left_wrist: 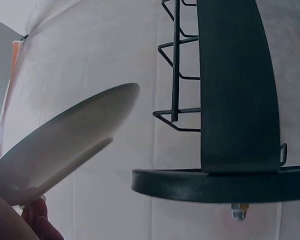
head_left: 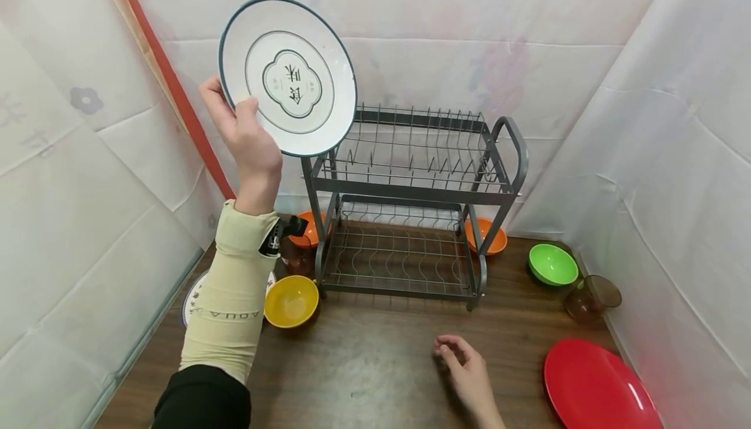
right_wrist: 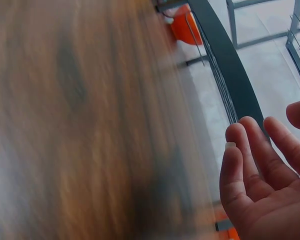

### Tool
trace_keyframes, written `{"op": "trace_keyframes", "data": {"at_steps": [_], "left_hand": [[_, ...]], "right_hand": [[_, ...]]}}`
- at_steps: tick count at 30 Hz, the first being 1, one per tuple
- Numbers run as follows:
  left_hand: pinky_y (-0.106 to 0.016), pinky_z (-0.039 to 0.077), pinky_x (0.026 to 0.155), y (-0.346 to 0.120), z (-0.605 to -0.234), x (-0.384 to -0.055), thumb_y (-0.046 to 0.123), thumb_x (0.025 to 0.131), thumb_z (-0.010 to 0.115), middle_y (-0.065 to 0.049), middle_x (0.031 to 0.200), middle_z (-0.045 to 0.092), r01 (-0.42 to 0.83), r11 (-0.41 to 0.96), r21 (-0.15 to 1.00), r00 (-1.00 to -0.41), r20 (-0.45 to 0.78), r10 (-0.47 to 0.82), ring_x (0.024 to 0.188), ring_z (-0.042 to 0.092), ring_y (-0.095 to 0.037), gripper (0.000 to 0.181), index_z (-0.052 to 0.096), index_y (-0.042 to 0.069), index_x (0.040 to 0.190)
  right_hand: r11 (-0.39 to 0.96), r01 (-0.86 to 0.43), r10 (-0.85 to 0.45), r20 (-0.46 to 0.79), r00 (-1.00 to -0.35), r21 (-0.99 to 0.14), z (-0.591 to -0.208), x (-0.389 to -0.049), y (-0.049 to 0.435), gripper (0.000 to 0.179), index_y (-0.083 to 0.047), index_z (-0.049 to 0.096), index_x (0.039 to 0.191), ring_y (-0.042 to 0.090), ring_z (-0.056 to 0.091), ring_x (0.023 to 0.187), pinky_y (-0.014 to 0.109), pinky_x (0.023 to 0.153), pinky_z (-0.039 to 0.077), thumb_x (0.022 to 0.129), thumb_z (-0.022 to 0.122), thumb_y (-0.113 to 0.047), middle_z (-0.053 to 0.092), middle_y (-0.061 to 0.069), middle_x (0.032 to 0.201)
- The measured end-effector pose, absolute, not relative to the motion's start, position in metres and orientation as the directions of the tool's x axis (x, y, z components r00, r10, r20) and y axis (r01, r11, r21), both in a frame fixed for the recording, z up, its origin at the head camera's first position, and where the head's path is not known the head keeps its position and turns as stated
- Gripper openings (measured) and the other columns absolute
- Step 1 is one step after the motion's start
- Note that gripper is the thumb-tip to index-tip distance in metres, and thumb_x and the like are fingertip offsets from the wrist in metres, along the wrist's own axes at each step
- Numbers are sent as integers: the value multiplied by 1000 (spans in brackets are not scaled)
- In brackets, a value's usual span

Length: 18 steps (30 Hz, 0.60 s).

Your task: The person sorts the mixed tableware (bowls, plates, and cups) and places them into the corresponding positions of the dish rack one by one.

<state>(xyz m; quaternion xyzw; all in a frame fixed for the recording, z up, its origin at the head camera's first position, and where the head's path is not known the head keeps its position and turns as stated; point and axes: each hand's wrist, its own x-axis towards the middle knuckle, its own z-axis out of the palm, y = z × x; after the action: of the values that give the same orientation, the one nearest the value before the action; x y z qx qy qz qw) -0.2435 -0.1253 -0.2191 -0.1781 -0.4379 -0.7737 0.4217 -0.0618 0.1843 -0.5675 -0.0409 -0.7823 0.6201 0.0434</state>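
Note:
A white plate (head_left: 319,113) with a dark blue-green rim and printed characters is held up by my left hand (head_left: 249,132), the thumb on its face and the fingers behind. It is tilted, above and left of a dark two-tier dish rack (head_left: 405,188). In the left wrist view the plate (left_wrist: 65,135) shows nearly edge-on, apart from the rack's frame (left_wrist: 235,90). My right hand (head_left: 466,373) hovers over the table in front of the rack with loosely curled fingers, holding nothing. The right wrist view shows its fingers (right_wrist: 275,170) relaxed.
A yellow bowl (head_left: 291,302) and a partly hidden patterned plate (head_left: 193,298) lie at left. Orange bowls (head_left: 489,236) stand near both rack sides. At right are a green bowl (head_left: 553,264), a brown cup (head_left: 592,298) and a red plate (head_left: 598,386). White sheets (head_left: 675,175) enclose the table.

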Motion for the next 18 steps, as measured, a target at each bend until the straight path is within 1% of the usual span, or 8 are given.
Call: {"op": "trace_keyframes", "data": {"at_steps": [3,5,7,10,14,16,18], "left_hand": [[-42,51,92,-123,-220,-253,-11,89,26,-16,120,49,794,-208,572,-591,642,-489,118,54,-30,23,36,1,105],[-39,50,89,-123,-223,-262,-10,91,29,-14,113,48,772,-151,617,-602,635,-485,112,54,-27,22,37,4,107],[-34,49,85,-123,-225,-271,-6,95,34,-10,105,45,734,-66,676,-619,625,-476,105,53,-22,20,37,7,109],[-29,45,79,-122,-229,-281,3,100,39,-5,98,41,651,115,750,-641,625,-446,93,49,-16,16,37,12,114],[-27,41,80,-117,-234,-286,12,103,39,0,99,44,553,334,763,-648,646,-403,90,48,-13,19,38,11,123],[-26,40,81,-113,-236,-287,14,104,39,1,101,46,524,408,748,-638,662,-393,89,49,-13,22,39,10,125],[-27,42,81,-110,-236,-287,15,105,39,0,102,48,506,454,733,-631,674,-385,91,52,-14,23,39,9,127]], "right_hand": [[210,30,92,-11,-996,-977,-569,-61,178,18,2,66,114,24,67,87,29,71,54,99,60,-7,70,15,106],[196,39,82,-23,-996,-980,-570,-61,175,18,2,66,114,26,67,87,29,71,54,98,61,-6,70,16,106],[190,49,65,-38,-997,-981,-570,-60,171,18,1,66,114,27,67,88,29,70,54,98,61,-7,70,16,106],[185,47,28,-42,-999,-982,-572,-59,166,19,0,66,114,26,67,88,29,69,54,98,62,-10,70,16,106],[171,24,-7,-26,-1000,-985,-575,-56,159,17,-1,67,112,24,67,89,31,69,55,98,63,-10,70,16,105],[168,18,-14,-21,-1000,-986,-576,-55,156,17,0,67,111,23,68,88,30,69,55,98,63,-9,70,17,105],[169,25,-21,-29,-999,-985,-577,-55,154,16,0,68,111,23,68,88,29,69,54,97,63,-9,70,18,105]]}}
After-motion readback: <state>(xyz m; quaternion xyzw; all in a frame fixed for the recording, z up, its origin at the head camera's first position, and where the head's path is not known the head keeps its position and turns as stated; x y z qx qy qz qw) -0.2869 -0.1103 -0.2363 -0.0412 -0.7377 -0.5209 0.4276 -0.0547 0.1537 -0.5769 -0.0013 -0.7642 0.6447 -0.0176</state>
